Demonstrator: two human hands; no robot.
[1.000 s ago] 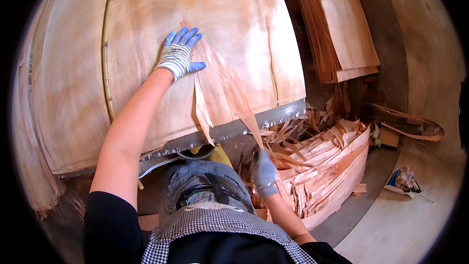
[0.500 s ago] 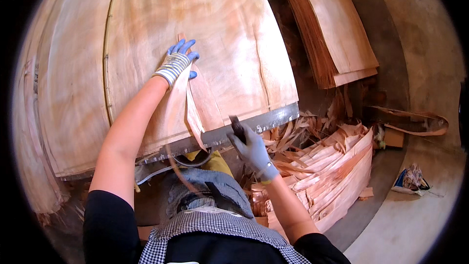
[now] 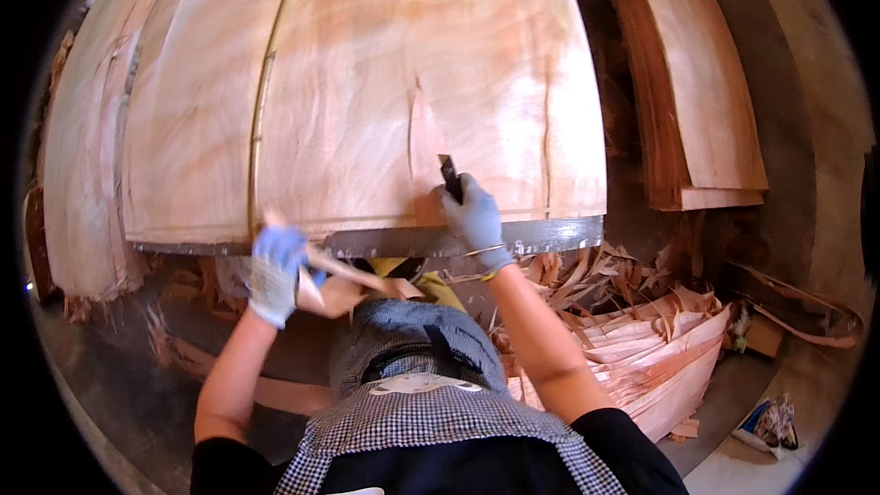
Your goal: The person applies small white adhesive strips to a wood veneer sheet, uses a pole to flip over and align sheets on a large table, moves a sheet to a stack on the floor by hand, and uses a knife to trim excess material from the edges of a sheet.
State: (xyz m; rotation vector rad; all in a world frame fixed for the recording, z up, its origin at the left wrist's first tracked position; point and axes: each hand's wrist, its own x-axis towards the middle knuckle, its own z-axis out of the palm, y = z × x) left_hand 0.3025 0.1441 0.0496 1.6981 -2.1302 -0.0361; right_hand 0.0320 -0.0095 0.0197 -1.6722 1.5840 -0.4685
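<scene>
A wide sheet of pale reddish wood veneer (image 3: 367, 101) lies over a table with a dark metal front edge (image 3: 550, 234). My right hand (image 3: 472, 220), in a grey-blue glove, holds a small dark blade tool (image 3: 450, 176) against the sheet, beside a narrow pointed cut (image 3: 423, 151) near the front edge. Below that edge my left hand (image 3: 275, 275), in a blue and white glove, grips a torn strip of veneer (image 3: 344, 280) that hangs in front of my body.
A heap of veneer scraps (image 3: 642, 330) lies on the floor at my right. More veneer sheets are stacked at the back right (image 3: 706, 128) and overlap at the left (image 3: 82, 174). A small crumpled bag (image 3: 770, 422) lies on the concrete floor.
My left hand came off the sheet and dropped below the table edge, carrying the torn strip. My right hand rose from the scrap heap to the sheet with the blade tool.
</scene>
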